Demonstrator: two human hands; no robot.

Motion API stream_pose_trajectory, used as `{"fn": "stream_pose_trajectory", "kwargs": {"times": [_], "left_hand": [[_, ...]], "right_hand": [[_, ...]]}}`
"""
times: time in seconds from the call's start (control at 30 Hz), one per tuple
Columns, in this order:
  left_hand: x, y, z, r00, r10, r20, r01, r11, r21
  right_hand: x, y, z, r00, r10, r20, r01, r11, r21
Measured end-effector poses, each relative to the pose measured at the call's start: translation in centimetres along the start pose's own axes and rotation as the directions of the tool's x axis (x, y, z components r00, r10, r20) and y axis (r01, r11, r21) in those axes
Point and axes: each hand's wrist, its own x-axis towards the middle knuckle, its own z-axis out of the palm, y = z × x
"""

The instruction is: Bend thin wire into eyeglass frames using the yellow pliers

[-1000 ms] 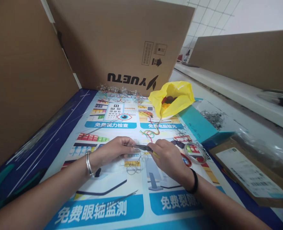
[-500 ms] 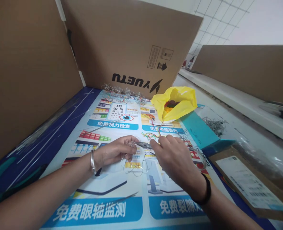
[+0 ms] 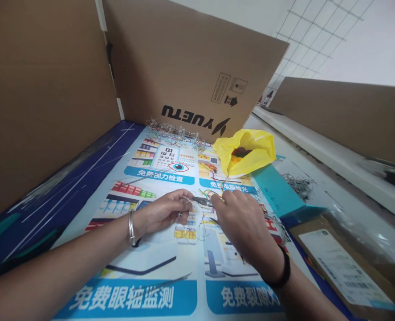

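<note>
Pliers (image 3: 202,202) at thin wire (image 3: 203,240), nearer than the yellow bag (image 3: 255,154).
Over the printed poster (image 3: 201,267), the right hand (image 3: 246,229) was clamped around the pliers, while the left hand (image 3: 170,211) pinched the wire beside their tips. Loose loops hung below, so the piece looked only part-formed; how much remained could not be told. The teal box (image 3: 270,189) crowded the bag's near right side; leftward seemed roomier. Farther left than the bag, tangled wiry pieces (image 3: 177,131), perhaps finished, lined the cardboard panel (image 3: 190,67) bounding the far edge.

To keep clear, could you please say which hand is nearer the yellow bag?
Right: the right hand is in front of the bag, the left hand farther left.
</note>
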Motion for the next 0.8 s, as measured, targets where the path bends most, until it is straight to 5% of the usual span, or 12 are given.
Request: {"fn": "stream_pose_trajectory", "kwargs": {"times": [0.8], "left_hand": [[0.03, -0.32, 0.12, 0.999, -0.021, -0.040, 0.019, 0.999, -0.041]], "right_hand": [[-0.16, -0.48, 0.89, 0.998, 0.053, 0.026, -0.054, 0.998, 0.036]]}}
